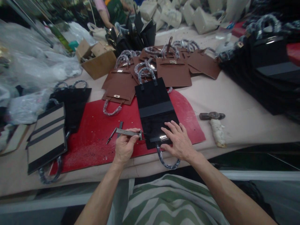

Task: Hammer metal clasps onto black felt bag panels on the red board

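A flat black bag panel lies on a red board, with plastic-wrapped handles at both ends and a small metal clasp near its lower edge. My right hand rests on the panel's lower right part beside the clasp, its fingers spread. My left hand is closed around a slim grey metal bar tool, whose exact kind I cannot make out. The tool's right end is at the panel's lower left edge; whether they touch is unclear. A thin dark strip shows behind the tool.
A hammer with a wrapped handle lies to the right. Brown bag panels are piled behind the board. Black panels stack at far right, and a striped panel lies left. A cardboard box and another person's arm are farther back.
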Demonstrator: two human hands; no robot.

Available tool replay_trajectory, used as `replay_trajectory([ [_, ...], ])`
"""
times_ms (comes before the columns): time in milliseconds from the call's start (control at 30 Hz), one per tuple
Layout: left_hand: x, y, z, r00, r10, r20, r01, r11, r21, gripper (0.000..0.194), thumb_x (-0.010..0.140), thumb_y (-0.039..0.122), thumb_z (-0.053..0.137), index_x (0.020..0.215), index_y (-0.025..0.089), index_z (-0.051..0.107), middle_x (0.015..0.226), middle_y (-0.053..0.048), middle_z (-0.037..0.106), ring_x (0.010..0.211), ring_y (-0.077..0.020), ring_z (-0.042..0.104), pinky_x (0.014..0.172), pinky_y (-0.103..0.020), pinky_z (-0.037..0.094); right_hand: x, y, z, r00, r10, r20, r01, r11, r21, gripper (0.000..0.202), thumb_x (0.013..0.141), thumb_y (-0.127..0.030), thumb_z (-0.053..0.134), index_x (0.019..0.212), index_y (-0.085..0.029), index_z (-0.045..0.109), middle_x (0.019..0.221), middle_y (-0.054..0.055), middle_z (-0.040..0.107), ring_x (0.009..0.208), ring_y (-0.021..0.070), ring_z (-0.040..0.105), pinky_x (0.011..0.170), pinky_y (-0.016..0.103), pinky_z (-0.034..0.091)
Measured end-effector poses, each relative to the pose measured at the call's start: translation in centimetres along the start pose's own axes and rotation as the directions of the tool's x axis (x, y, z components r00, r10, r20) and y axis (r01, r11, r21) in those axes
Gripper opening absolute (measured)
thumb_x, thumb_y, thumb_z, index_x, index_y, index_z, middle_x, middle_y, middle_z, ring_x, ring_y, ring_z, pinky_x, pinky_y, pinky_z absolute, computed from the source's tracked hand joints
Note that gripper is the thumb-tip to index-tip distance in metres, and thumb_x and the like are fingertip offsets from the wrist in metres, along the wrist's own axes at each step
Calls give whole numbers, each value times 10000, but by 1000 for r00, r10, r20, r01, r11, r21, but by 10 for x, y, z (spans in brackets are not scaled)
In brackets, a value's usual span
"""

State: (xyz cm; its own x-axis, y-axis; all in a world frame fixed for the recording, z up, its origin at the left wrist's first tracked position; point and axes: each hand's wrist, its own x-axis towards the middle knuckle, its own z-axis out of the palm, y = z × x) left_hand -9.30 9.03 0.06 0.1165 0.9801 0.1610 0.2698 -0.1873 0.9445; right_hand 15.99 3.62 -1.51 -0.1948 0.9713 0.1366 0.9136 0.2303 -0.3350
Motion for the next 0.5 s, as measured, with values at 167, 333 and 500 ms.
replay_trajectory([
  [167, -5, 4, 15, 992, -43, 117, 44, 999, -4, 185, 889, 310, 614, 999, 179, 682, 1096, -94, 733, 1039, -229, 687, 942, -345, 556, 0, 0, 0, 1000, 3, 6, -3, 1000, -10, 701, 838, -552, 649, 1436, -208, 525, 1565, 109, 413, 1475, 358, 263, 1200, 561, 166],
  [333, -7, -1, 19, 991, -42, 124, 41, 999, 17, 177, 896, 281, 612, 1009, 170, 690, 1088, -93, 736, 1032, -218, 694, 913, -316, 567, 0, 0, 0, 1000, 4, 7, -4, 1000, -6, 706, 833, -548, 661, 1438, -213, 520, 1566, 110, 412, 1475, 359, 266, 1198, 564, 162],
  [500, -7, -6, 18, 992, 51, 112, -56, 998, 39, 173, 893, 282, 625, 996, 167, 702, 1038, -85, 751, 967, -211, 713, 836, -310, 590, 0, 0, -1, 1000, -3, 2, 3, 1000, 3, 712, 826, -546, 675, 1435, -210, 522, 1561, 116, 416, 1474, 361, 270, 1196, 570, 166],
])
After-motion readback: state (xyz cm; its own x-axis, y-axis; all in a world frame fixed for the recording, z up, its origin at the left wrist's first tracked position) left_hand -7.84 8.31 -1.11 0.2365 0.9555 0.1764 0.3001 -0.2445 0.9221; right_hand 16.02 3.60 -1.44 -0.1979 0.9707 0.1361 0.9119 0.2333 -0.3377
